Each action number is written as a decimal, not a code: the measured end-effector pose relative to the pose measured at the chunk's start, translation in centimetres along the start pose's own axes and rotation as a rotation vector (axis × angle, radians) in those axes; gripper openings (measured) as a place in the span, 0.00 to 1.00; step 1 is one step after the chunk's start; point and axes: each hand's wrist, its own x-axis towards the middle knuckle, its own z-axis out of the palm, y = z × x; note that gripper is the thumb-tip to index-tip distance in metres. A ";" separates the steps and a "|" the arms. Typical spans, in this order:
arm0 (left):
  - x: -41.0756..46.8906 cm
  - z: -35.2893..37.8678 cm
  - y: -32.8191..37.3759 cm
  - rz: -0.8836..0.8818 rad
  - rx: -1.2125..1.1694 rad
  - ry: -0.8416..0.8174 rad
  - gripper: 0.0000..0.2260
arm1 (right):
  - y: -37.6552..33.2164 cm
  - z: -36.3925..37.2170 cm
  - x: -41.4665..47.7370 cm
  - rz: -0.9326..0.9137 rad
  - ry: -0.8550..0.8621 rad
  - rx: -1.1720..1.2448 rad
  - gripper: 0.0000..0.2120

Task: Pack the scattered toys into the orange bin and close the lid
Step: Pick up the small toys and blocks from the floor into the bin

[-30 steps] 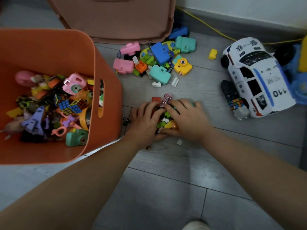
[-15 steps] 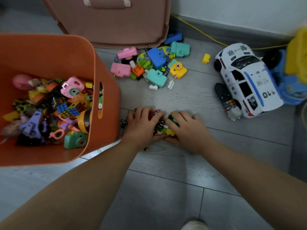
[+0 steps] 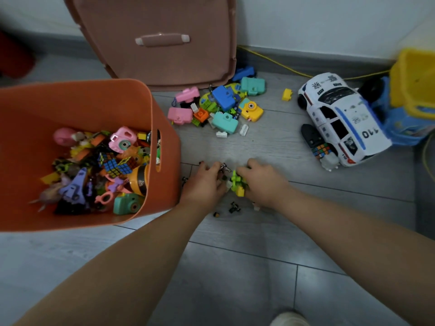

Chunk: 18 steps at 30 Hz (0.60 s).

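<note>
The orange bin (image 3: 164, 128) stands open on the left of the floor, partly filled with small toys. Its brownish lid (image 3: 162, 38) leans against the wall behind it. My left hand (image 3: 204, 182) and my right hand (image 3: 263, 182) are cupped together on the floor just right of the bin, closed around a small heap of green, yellow and dark toy pieces (image 3: 236, 184). A few dark bits (image 3: 234, 208) lie loose below the hands. A pile of toy cameras and blocks (image 3: 219, 107) sits farther back near the lid.
A white police car (image 3: 339, 118) lies at the right with a small puzzle cube (image 3: 321, 150) and black remote beside it. A yellow block (image 3: 287, 94) sits alone. A blue and yellow toy truck (image 3: 409, 102) is at the far right. A yellow cable (image 3: 270, 58) runs along the wall.
Both hands have drawn the small pieces closer together and toward me, closing around them. A few dark bits have been left loose on the floor below the hands.
</note>
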 end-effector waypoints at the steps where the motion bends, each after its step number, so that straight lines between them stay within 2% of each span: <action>1: -0.5 -0.6 0.0 -0.004 -0.066 0.017 0.13 | 0.1 -0.1 -0.3 0.006 0.003 0.011 0.20; 4: -1.5 -1.8 -0.1 -0.038 -0.214 0.083 0.11 | 0.6 -0.6 -1.4 0.066 -0.016 0.145 0.18; 9: -3.4 -4.7 1.3 -0.078 -0.584 0.066 0.14 | 0.8 -3.5 -3.8 0.110 0.051 0.263 0.16; 11: -4.2 -5.9 2.2 -0.046 -0.583 0.056 0.18 | 0.5 -5.1 -4.7 0.101 0.081 0.270 0.15; 15: -5.4 -9.0 4.3 0.122 -0.512 0.061 0.10 | -0.5 -9.1 -6.6 0.069 0.133 0.207 0.16; 18: -5.6 -11.8 6.0 0.215 -0.483 0.085 0.09 | -1.4 -12.4 -8.1 0.064 0.204 0.183 0.16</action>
